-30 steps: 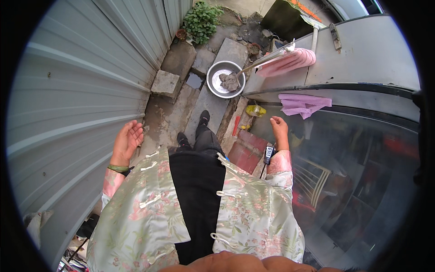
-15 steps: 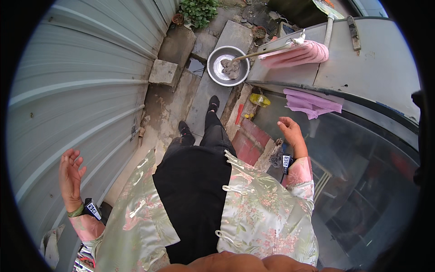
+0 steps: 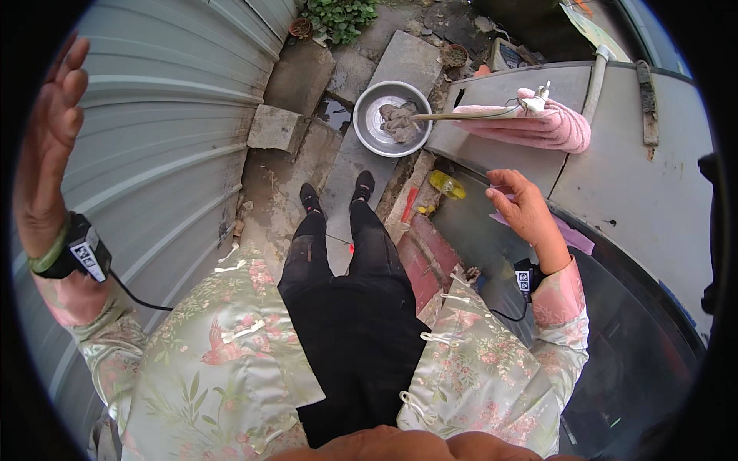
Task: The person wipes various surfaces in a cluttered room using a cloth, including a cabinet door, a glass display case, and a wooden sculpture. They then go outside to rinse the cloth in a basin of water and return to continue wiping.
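Note:
Up at the left rim, in front of the corrugated wall, my left hand is raised and empty, its fingers spread apart. To the right, my right hand hovers over a purple cloth, partly covering it from view. Its fingers are loosely bent with nothing between them; whether it touches the cloth I cannot tell. A metal basin stands ahead of my feet, with a grey wet-looking mop head in it. The mop's thin handle leads right to a pink towel hanging on the panel.
Grey corrugated metal wall runs along the left. A yellow bottle and a red-handled tool lie right of my feet. Concrete blocks, a puddle and a leafy plant are farther off. A grey panel borders the right.
My left hand has risen toward the upper left rim. My right hand has moved up and right to the purple cloth. My feet now stand side by side.

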`<move>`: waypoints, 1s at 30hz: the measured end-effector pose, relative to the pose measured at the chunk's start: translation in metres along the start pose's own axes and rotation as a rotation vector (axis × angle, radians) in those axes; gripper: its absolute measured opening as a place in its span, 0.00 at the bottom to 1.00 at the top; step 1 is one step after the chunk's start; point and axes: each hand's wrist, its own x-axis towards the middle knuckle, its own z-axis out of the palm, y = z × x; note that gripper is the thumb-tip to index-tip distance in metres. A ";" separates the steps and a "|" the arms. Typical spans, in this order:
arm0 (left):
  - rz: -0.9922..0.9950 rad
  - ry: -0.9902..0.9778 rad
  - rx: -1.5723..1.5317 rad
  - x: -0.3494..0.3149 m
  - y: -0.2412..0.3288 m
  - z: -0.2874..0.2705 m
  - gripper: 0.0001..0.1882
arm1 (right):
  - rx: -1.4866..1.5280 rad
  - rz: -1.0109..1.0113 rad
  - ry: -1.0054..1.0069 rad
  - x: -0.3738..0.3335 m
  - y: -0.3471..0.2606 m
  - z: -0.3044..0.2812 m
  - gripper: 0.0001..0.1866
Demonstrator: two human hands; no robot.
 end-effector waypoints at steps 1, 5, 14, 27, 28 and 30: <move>-0.105 -0.129 0.120 0.035 -0.025 -0.013 0.23 | 0.004 -0.005 0.039 0.022 0.018 0.023 0.17; -0.058 -0.217 -0.521 0.117 -0.192 -0.067 0.19 | 0.230 0.236 -0.002 0.089 0.102 0.140 0.20; -0.414 0.275 -0.755 0.151 -0.494 -0.214 0.11 | 0.083 0.369 0.021 0.232 0.272 0.383 0.25; -0.371 0.461 -0.501 0.210 -0.688 -0.387 0.11 | -0.394 0.262 -0.100 0.427 0.405 0.485 0.38; -0.359 0.511 -0.468 0.211 -0.689 -0.391 0.11 | -0.364 0.167 -0.194 0.430 0.409 0.490 0.37; -0.371 0.524 -0.436 0.204 -0.690 -0.393 0.11 | -0.504 0.033 -0.158 0.429 0.414 0.494 0.28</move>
